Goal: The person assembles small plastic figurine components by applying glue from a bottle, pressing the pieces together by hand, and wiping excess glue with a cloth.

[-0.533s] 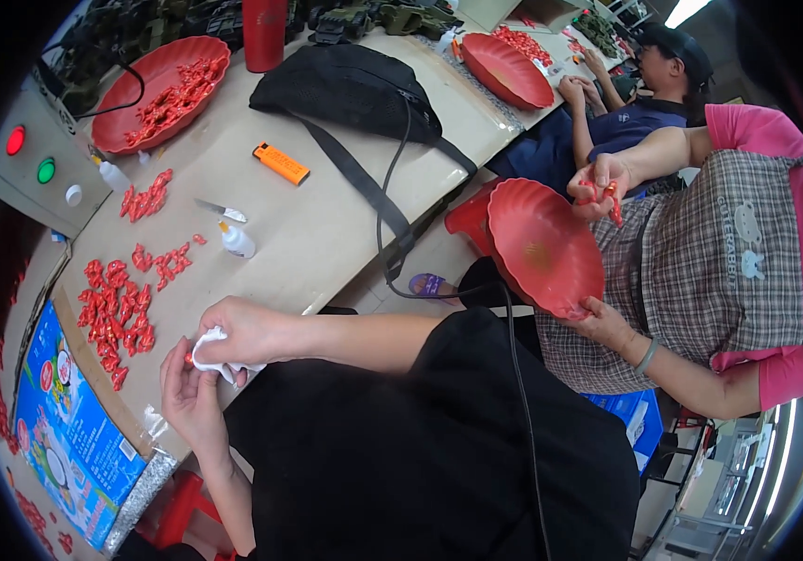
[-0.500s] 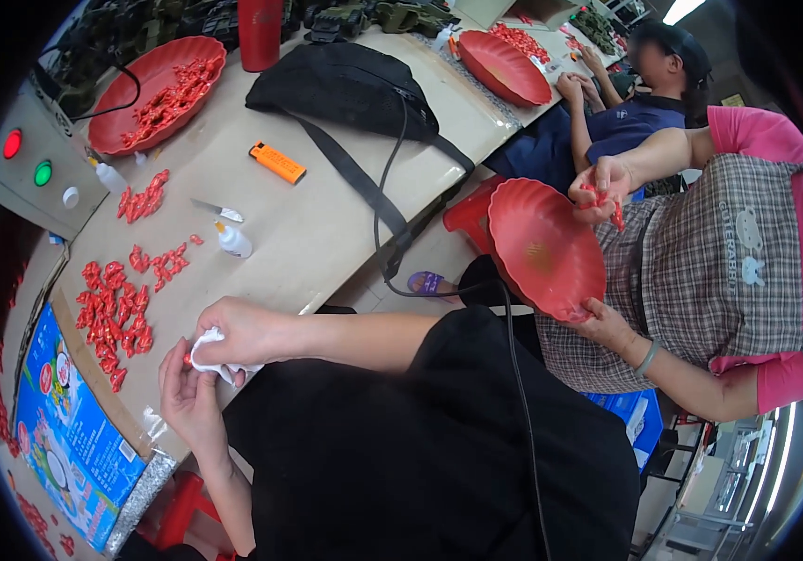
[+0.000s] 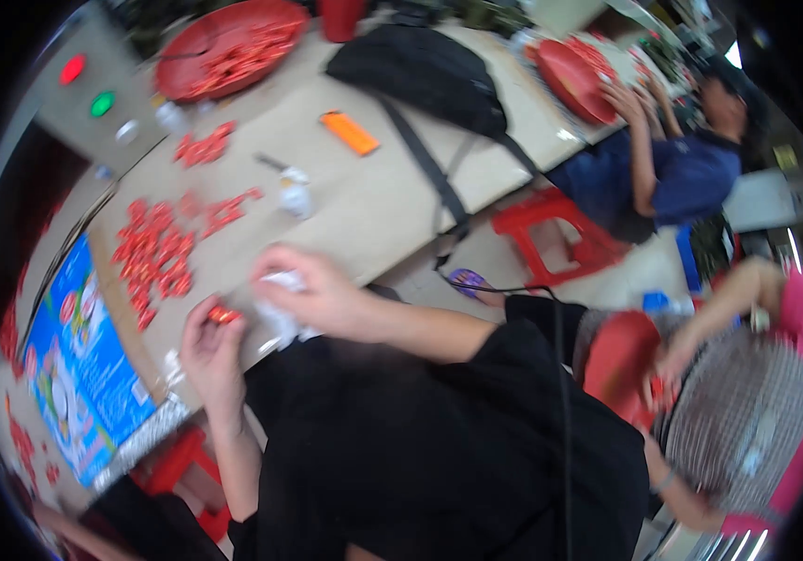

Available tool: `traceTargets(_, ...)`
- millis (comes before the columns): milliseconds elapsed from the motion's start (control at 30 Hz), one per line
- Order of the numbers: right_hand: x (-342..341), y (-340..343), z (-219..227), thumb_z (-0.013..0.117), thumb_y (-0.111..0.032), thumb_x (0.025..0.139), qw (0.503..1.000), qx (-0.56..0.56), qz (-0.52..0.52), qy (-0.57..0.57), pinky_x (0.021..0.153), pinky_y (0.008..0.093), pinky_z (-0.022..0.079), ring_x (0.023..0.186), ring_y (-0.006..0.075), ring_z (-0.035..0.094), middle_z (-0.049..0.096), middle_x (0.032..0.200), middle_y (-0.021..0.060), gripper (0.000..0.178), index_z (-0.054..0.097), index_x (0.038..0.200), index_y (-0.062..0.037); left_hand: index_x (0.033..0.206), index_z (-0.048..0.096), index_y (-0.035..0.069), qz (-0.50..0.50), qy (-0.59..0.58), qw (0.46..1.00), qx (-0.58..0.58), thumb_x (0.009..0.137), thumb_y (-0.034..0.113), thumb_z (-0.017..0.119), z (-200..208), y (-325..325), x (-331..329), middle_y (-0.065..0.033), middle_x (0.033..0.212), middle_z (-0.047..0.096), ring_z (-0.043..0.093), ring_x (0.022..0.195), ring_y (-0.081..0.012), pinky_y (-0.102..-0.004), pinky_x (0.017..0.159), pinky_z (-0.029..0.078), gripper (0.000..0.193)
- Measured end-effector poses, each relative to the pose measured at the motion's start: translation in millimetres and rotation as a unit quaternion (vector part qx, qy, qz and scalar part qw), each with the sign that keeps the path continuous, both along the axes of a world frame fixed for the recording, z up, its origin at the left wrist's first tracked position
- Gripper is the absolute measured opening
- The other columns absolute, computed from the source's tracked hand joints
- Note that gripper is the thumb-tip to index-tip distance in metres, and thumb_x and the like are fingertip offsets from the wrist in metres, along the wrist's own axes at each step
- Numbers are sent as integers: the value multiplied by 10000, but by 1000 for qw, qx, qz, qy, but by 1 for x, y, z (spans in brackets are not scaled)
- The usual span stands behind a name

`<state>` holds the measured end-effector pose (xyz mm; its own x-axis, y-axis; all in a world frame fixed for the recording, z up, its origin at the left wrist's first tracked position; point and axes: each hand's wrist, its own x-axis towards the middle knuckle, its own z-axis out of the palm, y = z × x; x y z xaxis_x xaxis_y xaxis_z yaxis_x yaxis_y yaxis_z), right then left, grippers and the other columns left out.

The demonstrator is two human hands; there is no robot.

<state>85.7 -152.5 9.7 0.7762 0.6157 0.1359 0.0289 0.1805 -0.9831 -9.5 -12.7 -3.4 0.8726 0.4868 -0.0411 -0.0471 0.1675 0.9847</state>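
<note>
Over the table's front edge, my left hand [image 3: 211,353] pinches a small shiny red piece [image 3: 224,315] between thumb and fingers. Just to the right, my right hand [image 3: 322,297] is closed on a crumpled white cloth [image 3: 280,316], apart from the red piece. Both hands are somewhat blurred. Beyond my left hand lies a pile of similar red pieces [image 3: 153,252], with a smaller group [image 3: 205,147] farther back. A small white bottle [image 3: 296,196] stands beyond my right hand, beside a blade-like tool [image 3: 271,162].
An orange box-shaped item [image 3: 349,133] and a black waist bag [image 3: 420,79] with its strap lie on the table. A red tray [image 3: 177,79] of pieces sits at the back left. Blue printed cardboard [image 3: 93,365] is at left. Two co-workers are on the right, near a red stool [image 3: 551,234].
My hands have drawn apart, exposing the red piece in my left hand. The view has shifted. The co-worker in pink has moved back with the red tray.
</note>
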Motion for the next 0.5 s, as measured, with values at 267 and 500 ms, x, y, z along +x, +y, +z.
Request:
traceTargets(267, 47, -53, 33, 455, -91, 837, 845, -215, -360, -331, 676, 288, 408, 740, 185, 509, 528, 814, 109, 155, 514, 932, 16, 986, 494, -31, -7, -63, 993, -99, 711, -95, 594, -1, 8, -14, -64, 870, 538, 557, 818, -123, -220, 729, 470, 299)
traceTargets(500, 46, -47, 39, 586, -98, 771, 645, -377, -366, -555, 740, 331, 419, 878, 269, 527, 553, 923, 136, 207, 568, 956, -8, 936, 499, -24, -11, -108, 990, -95, 687, -119, 603, 0, 7, -11, -90, 939, 508, 558, 858, -155, -246, 736, 495, 286)
